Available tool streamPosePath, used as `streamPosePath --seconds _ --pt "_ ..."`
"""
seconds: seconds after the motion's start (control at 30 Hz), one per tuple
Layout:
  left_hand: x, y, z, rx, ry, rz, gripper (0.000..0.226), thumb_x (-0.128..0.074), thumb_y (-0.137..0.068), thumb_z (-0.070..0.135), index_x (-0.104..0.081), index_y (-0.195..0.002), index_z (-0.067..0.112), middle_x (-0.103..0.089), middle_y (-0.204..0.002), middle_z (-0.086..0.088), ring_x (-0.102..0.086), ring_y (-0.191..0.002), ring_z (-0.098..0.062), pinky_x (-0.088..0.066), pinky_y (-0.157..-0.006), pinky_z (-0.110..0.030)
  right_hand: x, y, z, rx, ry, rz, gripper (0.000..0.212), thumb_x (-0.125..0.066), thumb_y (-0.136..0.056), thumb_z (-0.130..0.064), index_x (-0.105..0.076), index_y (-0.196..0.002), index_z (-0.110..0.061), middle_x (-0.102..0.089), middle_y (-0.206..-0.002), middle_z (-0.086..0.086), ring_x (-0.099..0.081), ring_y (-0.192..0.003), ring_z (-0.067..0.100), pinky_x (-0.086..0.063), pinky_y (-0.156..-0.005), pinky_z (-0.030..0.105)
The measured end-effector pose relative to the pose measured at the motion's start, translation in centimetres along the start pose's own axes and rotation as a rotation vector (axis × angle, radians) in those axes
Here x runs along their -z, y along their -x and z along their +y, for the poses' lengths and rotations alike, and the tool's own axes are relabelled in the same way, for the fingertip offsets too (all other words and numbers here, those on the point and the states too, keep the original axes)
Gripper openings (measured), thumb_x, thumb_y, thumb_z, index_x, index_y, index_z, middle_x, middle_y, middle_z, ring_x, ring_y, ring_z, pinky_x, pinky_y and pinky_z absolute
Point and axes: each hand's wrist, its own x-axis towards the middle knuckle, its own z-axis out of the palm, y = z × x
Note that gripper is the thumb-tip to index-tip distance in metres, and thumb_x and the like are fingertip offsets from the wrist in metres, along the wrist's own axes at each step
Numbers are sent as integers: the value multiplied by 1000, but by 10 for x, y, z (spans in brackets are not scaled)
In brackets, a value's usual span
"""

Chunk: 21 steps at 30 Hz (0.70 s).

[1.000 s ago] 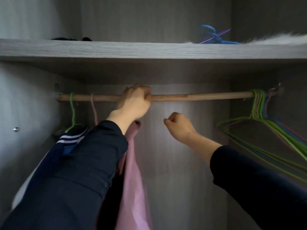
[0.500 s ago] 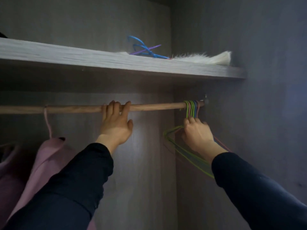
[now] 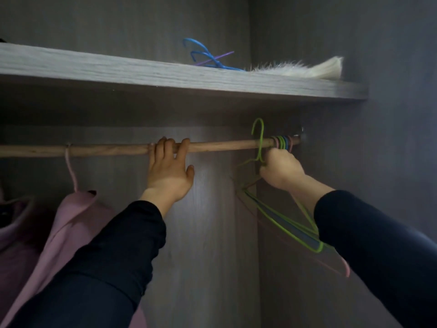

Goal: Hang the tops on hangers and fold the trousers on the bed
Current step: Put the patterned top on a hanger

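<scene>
1. The left arm, in a dark sleeve, reaches upward. The left hand (image 3: 169,172) hooks its fingers over the rail (image 3: 224,146), with the thumb spread below.
2. The right arm stretches up to the right. The right hand (image 3: 281,171) curls its fingers round the neck of the green hanger (image 3: 261,133).

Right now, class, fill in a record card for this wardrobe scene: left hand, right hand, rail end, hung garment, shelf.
Left hand: fingers hooked over the wooden rail.
Right hand: grips the green hanger near its neck, with the hook raised above the rail.
Rail's right end: a bunch of coloured hangers hooked on.
Hung garment: pink top on a pink hanger, left of the left hand.
Shelf: blue hangers and a white furry item lie on it.
</scene>
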Motion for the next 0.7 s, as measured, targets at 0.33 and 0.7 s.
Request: streamPosePath --seconds 0.33,0.7 --pt "13 -2 3 24 -7 -164 72 -41 -95 48 -6 -153 23 -20 -151 -14 -8 -142 -33 -1 -118 -48 -12 51 -9 1 -276 -17 20 -55 -90 -25 -54 -73 -13 -62 -83 14 -61 -87 35 -44 -69 34" --pt "21 65 90 73 276 -222 63 -50 -92 26 -27 -149 12 -17 -154 -23 -14 -141 -38 -15 -116 -49 42 172 38 -189 -502 -213 15 -64 -84 -13 -59 -69 -13 -51 -47 -5 -47 -41 10 -38 -44 21"
